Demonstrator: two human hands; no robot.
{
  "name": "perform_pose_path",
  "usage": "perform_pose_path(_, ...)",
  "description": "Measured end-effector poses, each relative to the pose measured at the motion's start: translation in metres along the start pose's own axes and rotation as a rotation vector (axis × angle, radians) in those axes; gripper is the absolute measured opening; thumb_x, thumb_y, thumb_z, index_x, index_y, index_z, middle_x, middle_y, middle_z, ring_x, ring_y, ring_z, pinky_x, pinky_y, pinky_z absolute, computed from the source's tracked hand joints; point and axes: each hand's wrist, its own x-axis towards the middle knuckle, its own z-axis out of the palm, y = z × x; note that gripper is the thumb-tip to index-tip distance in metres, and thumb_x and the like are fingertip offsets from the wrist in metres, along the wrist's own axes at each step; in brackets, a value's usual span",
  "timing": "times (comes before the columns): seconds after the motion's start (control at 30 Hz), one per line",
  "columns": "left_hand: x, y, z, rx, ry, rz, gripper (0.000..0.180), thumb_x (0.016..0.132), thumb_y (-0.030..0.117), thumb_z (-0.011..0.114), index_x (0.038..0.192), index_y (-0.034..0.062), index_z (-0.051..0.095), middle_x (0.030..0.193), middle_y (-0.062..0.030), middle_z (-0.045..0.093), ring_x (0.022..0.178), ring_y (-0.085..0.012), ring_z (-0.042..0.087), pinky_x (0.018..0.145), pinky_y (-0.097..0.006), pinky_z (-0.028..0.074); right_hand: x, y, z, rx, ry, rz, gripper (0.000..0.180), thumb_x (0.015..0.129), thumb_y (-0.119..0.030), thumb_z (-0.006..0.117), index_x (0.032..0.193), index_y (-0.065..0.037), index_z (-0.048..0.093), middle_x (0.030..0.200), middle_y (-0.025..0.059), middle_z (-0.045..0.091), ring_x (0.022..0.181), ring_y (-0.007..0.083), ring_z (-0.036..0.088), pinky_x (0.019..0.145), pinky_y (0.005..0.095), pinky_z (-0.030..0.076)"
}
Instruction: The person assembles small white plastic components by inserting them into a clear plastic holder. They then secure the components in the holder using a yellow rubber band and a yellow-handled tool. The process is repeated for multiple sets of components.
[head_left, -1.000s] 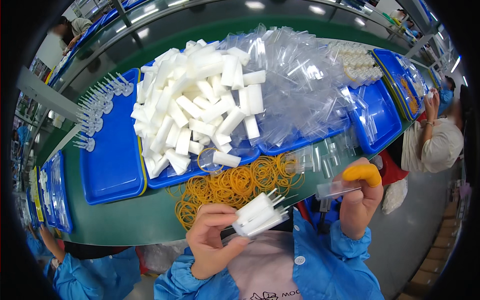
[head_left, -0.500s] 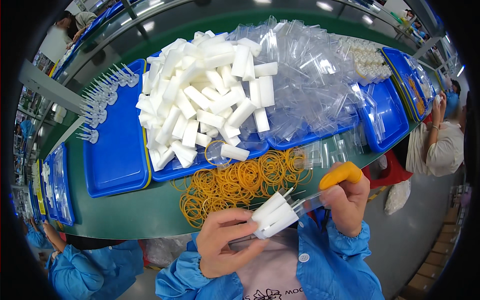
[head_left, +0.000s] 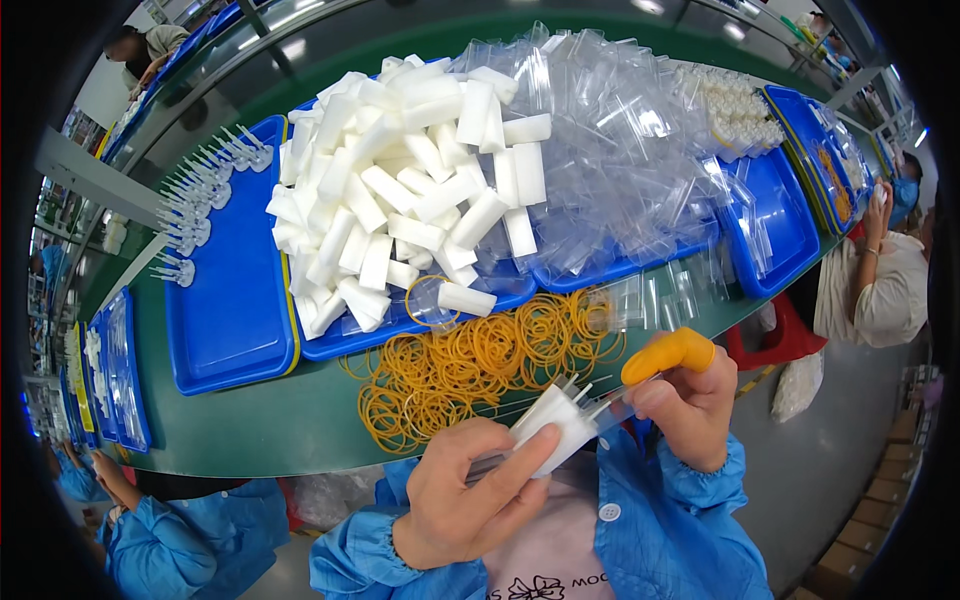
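Note:
Above my lap, my left hand (head_left: pixel 470 505) is closed round a bundle of white foam (head_left: pixel 556 425) with thin white rods poking out of its upper end. My left index finger lies across the front of the foam. On the right, my right hand (head_left: pixel 690 400) wears an orange finger cot (head_left: pixel 668 355) and pinches a strip of clear plastic (head_left: pixel 618 408) between thumb and index finger. The strip's other end meets the rods and foam; how they join is too small to tell. Just beyond both hands lies a heap of orange rubber bands (head_left: pixel 480 365).
A large pile of white foam blocks (head_left: pixel 400 190) and a heap of clear plastic sleeves (head_left: pixel 610 150) fill blue trays. The left blue tray (head_left: pixel 225 340) holds white stemmed pieces (head_left: pixel 190 215). Small white parts (head_left: pixel 735 110) stand beyond the right tray (head_left: pixel 785 225). Co-workers sit on both sides.
My left index finger has moved up across the front of the foam bundle. My right hand has shifted slightly left, bringing the clear strip closer to the foam.

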Motion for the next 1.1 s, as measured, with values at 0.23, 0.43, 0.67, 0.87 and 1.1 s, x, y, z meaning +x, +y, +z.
perform_pose_path(0.23, 0.006, 0.000, -0.002, 0.020, -0.054, 0.017, 0.051, 0.058, 0.003, 0.074, 0.108, 0.0077, 0.067, 0.090, -0.0094, 0.052, 0.079, -0.0223, 0.055, 0.065, -0.030, 0.048, 0.010, -0.006, -0.003, -0.161, -0.117, -0.135, 0.014, 0.076, -0.010, 0.069, 0.085, -0.001, 0.065, 0.066, 0.0021, 0.060, 0.055, 0.0076, 0.053, 0.051, 0.0205, 0.039)
perform_pose_path(0.43, 0.002, -0.009, 0.006, -0.353, 0.182, -0.235, 0.047, 0.066, 0.001, 0.077, 0.111, 0.0014, 0.063, 0.108, -0.0146, 0.050, 0.094, -0.0219, 0.056, 0.075, -0.031, 0.051, 0.003, -0.005, 0.008, -0.183, -0.001, -0.238, 0.018, 0.082, -0.013, 0.063, 0.093, 0.001, 0.064, 0.076, 0.0059, 0.058, 0.068, 0.0134, 0.054, 0.061, 0.0253, 0.042)
perform_pose_path(0.67, -0.010, -0.022, 0.015, -1.103, 0.190, -0.489, 0.046, 0.073, 0.000, 0.073, 0.116, -0.0049, 0.057, 0.118, -0.0145, 0.048, 0.106, -0.0237, 0.054, 0.092, -0.035, 0.047, 0.009, 0.007, 0.003, -0.278, -0.028, -0.399, 0.030, 0.078, -0.009, 0.063, 0.106, 0.001, 0.059, 0.094, 0.0118, 0.059, 0.095, 0.0242, 0.052, 0.086, 0.0349, 0.040)
perform_pose_path(0.87, -0.004, -0.014, 0.005, -1.290, 0.204, -0.628, 0.044, 0.074, -0.001, 0.073, 0.114, -0.0064, 0.055, 0.116, -0.0149, 0.048, 0.109, -0.0246, 0.053, 0.096, -0.037, 0.044, -0.005, 0.010, 0.016, -0.087, 0.133, -0.377, 0.020, 0.068, -0.007, 0.070, 0.087, -0.005, 0.064, 0.090, 0.0066, 0.064, 0.105, 0.0280, 0.050, 0.099, 0.0475, 0.031)
perform_pose_path(1.1, -0.017, -0.009, 0.002, -1.059, 0.156, -0.412, 0.043, 0.067, 0.002, 0.079, 0.105, -0.0028, 0.061, 0.109, -0.0166, 0.054, 0.101, -0.0223, 0.055, 0.089, -0.034, 0.044, -0.028, -0.003, 0.021, -0.226, 0.071, -0.395, 0.016, 0.065, -0.012, 0.076, 0.078, -0.012, 0.068, 0.085, -0.0002, 0.067, 0.101, 0.0261, 0.052, 0.100, 0.0505, 0.030)
